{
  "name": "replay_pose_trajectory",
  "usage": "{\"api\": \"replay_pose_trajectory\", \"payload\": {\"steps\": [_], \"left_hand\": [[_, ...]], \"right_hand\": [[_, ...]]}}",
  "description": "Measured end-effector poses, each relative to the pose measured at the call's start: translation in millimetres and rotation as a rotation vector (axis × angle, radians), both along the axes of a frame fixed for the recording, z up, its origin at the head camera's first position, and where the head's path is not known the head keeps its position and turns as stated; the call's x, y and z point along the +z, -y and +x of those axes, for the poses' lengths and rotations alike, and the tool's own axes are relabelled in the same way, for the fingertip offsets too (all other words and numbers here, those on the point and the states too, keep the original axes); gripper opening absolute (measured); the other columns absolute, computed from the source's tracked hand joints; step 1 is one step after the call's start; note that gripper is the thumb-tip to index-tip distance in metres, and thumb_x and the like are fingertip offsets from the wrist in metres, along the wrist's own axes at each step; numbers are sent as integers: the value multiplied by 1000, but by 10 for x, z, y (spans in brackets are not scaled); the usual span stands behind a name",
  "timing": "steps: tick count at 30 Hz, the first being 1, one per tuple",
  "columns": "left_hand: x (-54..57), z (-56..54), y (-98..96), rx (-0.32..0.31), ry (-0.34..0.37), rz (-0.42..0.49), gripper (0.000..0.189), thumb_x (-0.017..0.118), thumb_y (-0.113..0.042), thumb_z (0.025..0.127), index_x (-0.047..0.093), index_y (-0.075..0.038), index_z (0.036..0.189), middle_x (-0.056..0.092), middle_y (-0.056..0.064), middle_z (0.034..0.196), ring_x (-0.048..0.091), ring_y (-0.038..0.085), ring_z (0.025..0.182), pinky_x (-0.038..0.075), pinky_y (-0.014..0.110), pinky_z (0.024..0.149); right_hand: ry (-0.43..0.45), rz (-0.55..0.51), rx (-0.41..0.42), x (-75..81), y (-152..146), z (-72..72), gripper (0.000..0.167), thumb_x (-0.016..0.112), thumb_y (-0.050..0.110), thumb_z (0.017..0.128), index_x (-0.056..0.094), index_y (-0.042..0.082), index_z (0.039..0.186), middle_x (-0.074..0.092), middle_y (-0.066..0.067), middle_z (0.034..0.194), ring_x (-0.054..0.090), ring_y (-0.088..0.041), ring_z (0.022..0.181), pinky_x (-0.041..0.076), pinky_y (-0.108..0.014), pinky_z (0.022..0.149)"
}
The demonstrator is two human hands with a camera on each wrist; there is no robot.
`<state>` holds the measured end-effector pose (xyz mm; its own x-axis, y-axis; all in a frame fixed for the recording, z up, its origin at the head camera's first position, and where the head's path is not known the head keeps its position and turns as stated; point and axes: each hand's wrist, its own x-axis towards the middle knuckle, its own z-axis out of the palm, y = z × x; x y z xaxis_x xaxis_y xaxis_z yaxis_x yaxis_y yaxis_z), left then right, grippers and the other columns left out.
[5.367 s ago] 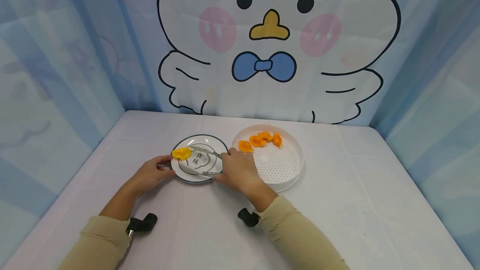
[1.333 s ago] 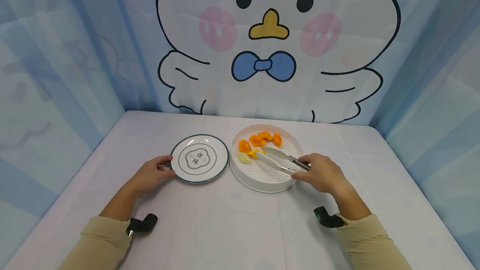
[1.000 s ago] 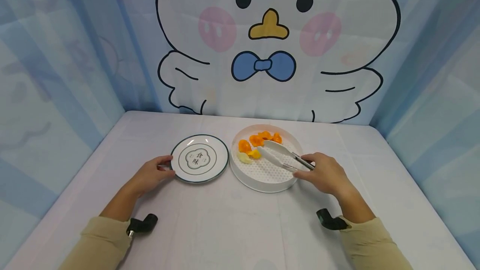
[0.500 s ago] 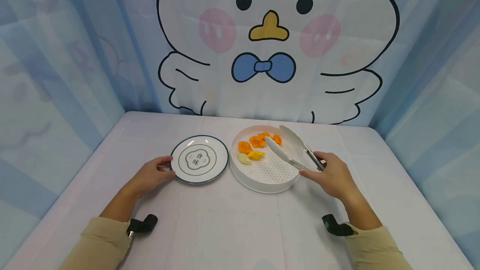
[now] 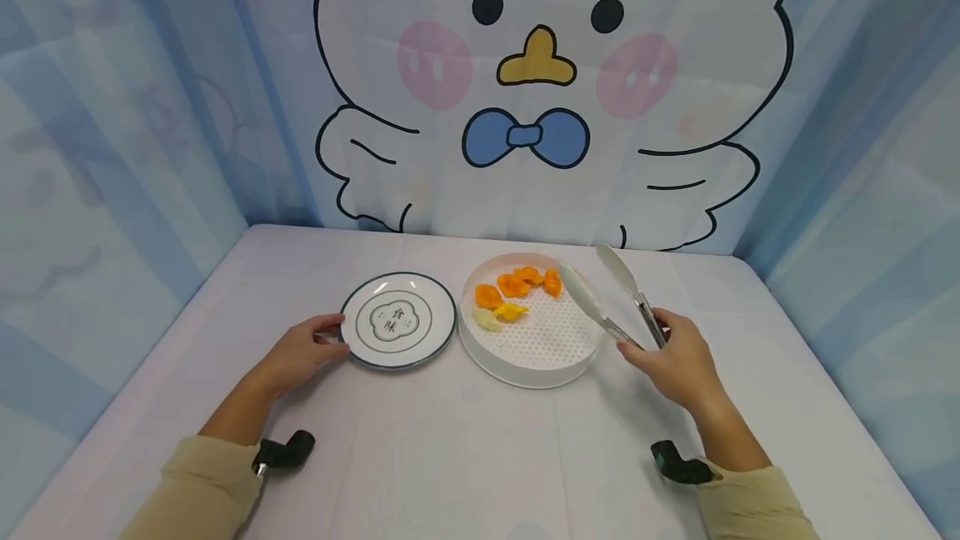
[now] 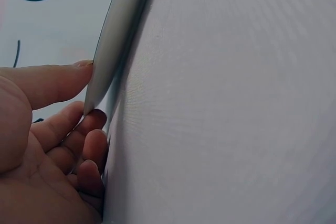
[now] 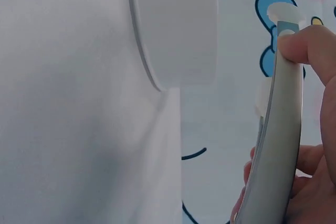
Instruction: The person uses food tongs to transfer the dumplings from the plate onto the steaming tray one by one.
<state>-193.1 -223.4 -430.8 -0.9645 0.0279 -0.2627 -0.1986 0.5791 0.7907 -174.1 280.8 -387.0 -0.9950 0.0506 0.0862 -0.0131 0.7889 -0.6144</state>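
Observation:
My left hand (image 5: 300, 355) holds the left rim of a white plate (image 5: 429, 327) with a dark edge. In the left wrist view the thumb rests on the plate's rim (image 6: 107, 51) and fingers curl beneath it. My right hand (image 5: 682, 363) grips metal tongs with pale tips (image 5: 583, 294), raised over the right side of a round white tray (image 5: 536, 376). The tong arms are spread with nothing between them. Inside the tray, several small orange pieces (image 5: 513, 285) lie at the back left, with a yellow piece (image 5: 511, 312) and a pale yellow piece (image 5: 487, 320) before them.
Both dishes stand side by side on a white-covered table (image 5: 450, 457). Behind them hangs a curtain (image 5: 525, 198) with a cartoon face, and blue curtains (image 5: 112, 148) flank the table. A black wrist camera (image 5: 287, 450) sits at each cuff.
Over five seconds, the yellow piece went from plate to tray and a pale piece appeared there. The tongs left the yellow piece, spread, and moved right with my right hand. The left hand stayed.

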Motion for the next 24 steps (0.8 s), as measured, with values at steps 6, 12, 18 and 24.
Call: {"api": "replay_pose_trajectory", "payload": {"steps": [6, 12, 18, 24], "left_hand": [[12, 3, -13, 0, -1, -2, 65, 67, -20, 95, 38, 1, 150, 47, 20, 135, 45, 34, 113, 41, 43, 89], [19, 10, -8, -7, -16, -8, 65, 66, -19, 96, 38, 2, 150, 47, 21, 137, 45, 34, 113, 41, 44, 90], [10, 8, -6, -9, -22, -13, 66, 66, -19, 96, 37, 2, 151, 47, 21, 138, 45, 35, 115, 41, 45, 91], [6, 16, -15, -10, -24, -17, 65, 66, -19, 95, 38, 2, 150, 47, 21, 138, 45, 34, 114, 41, 45, 91]], "right_hand": [[0, -16, -52, -28, -55, 54, 87, 73, 37, 89, 33, -14, 146, 40, -35, 138, 42, -48, 122, 36, -66, 98], [-11, -10, -84, -65, -130, 79, 91, 75, 44, 87, 35, -14, 145, 44, -33, 133, 47, -45, 113, 43, -62, 91], [-4, 3, -128, -105, -192, 99, 96, 75, 52, 85, 36, -13, 145, 44, -34, 131, 48, -45, 112, 46, -59, 87], [-19, -8, -186, -160, -228, 98, 92, 77, 46, 85, 41, -18, 140, 46, -37, 130, 47, -49, 116, 40, -63, 94]]}}
